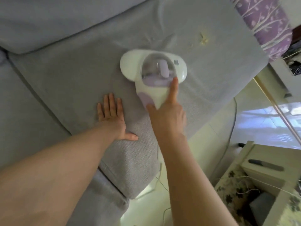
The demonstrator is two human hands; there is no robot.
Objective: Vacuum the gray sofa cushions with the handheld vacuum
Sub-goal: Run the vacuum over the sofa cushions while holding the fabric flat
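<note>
A white and lilac handheld vacuum (pixel 151 72) lies flat on the gray sofa seat cushion (pixel 68 82), its wide head toward the backrest. My right hand (pixel 166 115) grips its handle from behind, index finger stretched along the body. My left hand (pixel 112 115) rests flat on the cushion just left of the vacuum, fingers spread, holding nothing. A patch of pale yellow crumbs (pixel 203 39) lies on the cushion beyond the vacuum head, up and to the right.
A gray back cushion (pixel 48 25) runs along the top left. A purple patterned pillow (pixel 267 25) sits at the sofa's right end. The vacuum's white cord (pixel 231 128) trails over the tiled floor. A cream cabinet (pixel 260 180) stands at the lower right.
</note>
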